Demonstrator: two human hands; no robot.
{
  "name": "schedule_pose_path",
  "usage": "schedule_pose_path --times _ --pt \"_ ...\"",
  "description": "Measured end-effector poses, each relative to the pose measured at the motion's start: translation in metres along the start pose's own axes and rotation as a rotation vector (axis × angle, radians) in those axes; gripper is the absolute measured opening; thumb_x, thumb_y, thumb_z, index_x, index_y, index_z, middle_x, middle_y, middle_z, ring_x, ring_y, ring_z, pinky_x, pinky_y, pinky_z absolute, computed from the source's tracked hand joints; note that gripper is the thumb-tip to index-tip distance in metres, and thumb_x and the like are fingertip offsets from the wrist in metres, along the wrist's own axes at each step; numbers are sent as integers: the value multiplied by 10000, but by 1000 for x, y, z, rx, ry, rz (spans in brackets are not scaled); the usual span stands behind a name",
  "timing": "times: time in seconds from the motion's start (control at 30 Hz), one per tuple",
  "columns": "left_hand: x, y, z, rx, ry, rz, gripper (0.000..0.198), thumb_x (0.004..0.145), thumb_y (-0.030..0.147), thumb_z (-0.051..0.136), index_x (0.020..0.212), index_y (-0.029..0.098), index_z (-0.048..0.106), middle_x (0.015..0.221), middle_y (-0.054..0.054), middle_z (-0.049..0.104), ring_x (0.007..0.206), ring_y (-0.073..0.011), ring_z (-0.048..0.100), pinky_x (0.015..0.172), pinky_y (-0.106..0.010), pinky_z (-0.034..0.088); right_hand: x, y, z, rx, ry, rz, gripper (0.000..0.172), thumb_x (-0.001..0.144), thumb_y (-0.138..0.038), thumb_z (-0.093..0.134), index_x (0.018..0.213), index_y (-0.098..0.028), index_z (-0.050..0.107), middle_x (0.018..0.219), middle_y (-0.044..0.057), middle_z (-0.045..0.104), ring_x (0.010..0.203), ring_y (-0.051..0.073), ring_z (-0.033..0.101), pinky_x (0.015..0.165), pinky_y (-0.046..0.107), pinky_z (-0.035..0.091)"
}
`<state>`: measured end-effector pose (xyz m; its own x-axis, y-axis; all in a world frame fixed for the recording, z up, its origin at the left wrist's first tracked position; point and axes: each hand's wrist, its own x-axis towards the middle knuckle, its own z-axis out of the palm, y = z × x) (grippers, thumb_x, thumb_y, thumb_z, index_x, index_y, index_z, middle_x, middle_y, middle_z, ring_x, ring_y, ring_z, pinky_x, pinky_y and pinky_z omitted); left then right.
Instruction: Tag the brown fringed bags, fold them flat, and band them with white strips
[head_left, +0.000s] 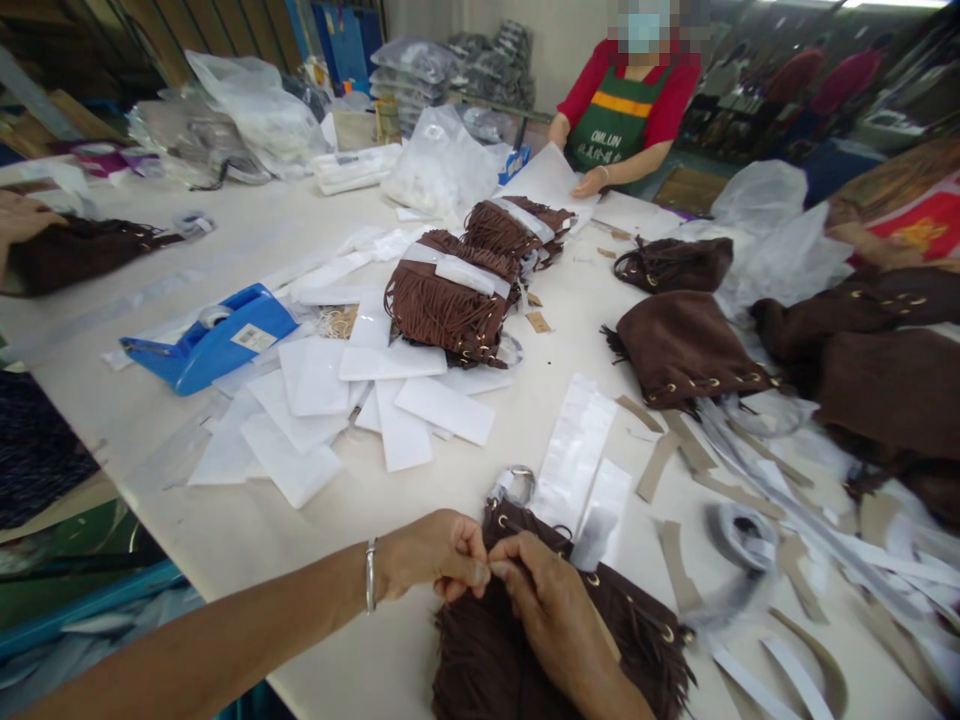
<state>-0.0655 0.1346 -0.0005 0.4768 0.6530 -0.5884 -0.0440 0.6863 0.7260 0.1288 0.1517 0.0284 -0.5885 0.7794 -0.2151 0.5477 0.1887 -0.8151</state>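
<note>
A dark brown fringed bag with brass eyelets along its edge lies at the table's near side, under my hands. My left hand, with a bangle at the wrist, is closed in a pinch just over the bag. Fingertip to fingertip with it, my right hand also pinches, above the bag's body. Whatever sits between the fingertips is too small to make out. A clear wrapped coil rests at the bag's upper corner. Beside it lie white wrapped packets.
White flat packets are heaped left of centre by a blue tape dispenser. Stacked fringed bags stand beyond. More brown bags and beige strips lie right. A co-worker handles a white sheet across the table.
</note>
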Motion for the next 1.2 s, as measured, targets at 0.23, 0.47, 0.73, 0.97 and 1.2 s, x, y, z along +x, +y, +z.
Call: schedule_pose_path --times 0.23,0.47,0.73,0.97,1.2 --pt "28 53 -22 745 335 190 257 799 424 562 875 185 619 686 2 652 546 -136 590 535 -239 395 7 21 2 -105 207 75 202 968 -315 414 949 -213 587 790 21 633 728 172 601 644 264 427" --pt "87 62 -14 1111 508 191 329 639 469 675 720 156 615 754 -159 688 786 -342 661 613 -343 437 23 32 4 -171 271 43 181 964 -302 417 957 -212 575 847 34 631 770 184 608 667 277 436" --pt "68 34 -20 786 666 238 256 882 399 390 844 184 525 581 -10 597 507 -165 603 477 -244 410 26 36 -1 -198 274 10 174 966 -278 416 932 -219 576 874 22 605 817 181 593 733 293 432" --pt "63 9 -20 33 635 343 212 860 426 492 884 216 472 492 91 473 332 -92 444 320 -183 297 39 26 -7 -236 268 17 163 965 -239 402 977 -224 564 957 25 583 842 170 592 774 293 440" --pt "64 6 -18 -58 657 358 208 867 419 495 871 213 472 459 103 418 316 -74 396 312 -167 254 52 12 -10 -354 196 18 168 949 -159 368 922 -211 526 987 28 545 805 153 602 734 284 448"
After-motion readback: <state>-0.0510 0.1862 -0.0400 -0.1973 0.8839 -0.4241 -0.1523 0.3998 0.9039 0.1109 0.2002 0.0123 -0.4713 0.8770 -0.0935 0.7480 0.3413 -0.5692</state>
